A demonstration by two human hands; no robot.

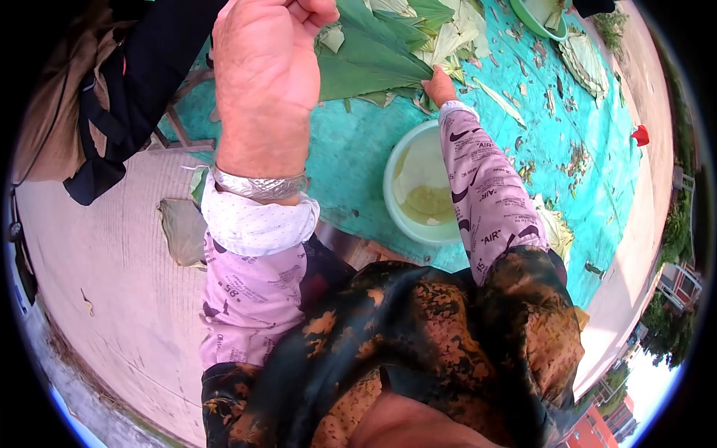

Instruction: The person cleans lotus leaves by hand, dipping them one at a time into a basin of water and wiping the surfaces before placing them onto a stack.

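Your left hand [265,67] is raised close to the camera with its back toward you. Its fingers are curled shut over the broad left edge of a large green leaf [366,56]. A silver bracelet [261,187] sits on that wrist, just above a white cuff.

Your right hand [439,86] is farther out and to the right, well apart from the left. It is pinched tight on the narrow end of the same leaf, where the folds gather to a point. The leaf spans the gap between your two hands, held just above a turquoise tarp [351,149].

Behind the leaf, at the far edge, more pale green leaves lie in a loose heap [455,33] on the tarp. Just near of your right hand, partly under your right forearm, stands a pale green basin [390,175] holding some yellowish liquid.

A second green basin [534,21] sits at the far right and is cut off by the picture's edge. A flat stack of leaves [586,63] lies beside it. Torn leaf scraps are scattered over the tarp to the right, and a small red object [641,135] lies near its right border.

To the left, one limp leaf [181,230] lies on the concrete ground [104,261] beside your left sleeve. A dark garment [142,82] hangs at the far left.
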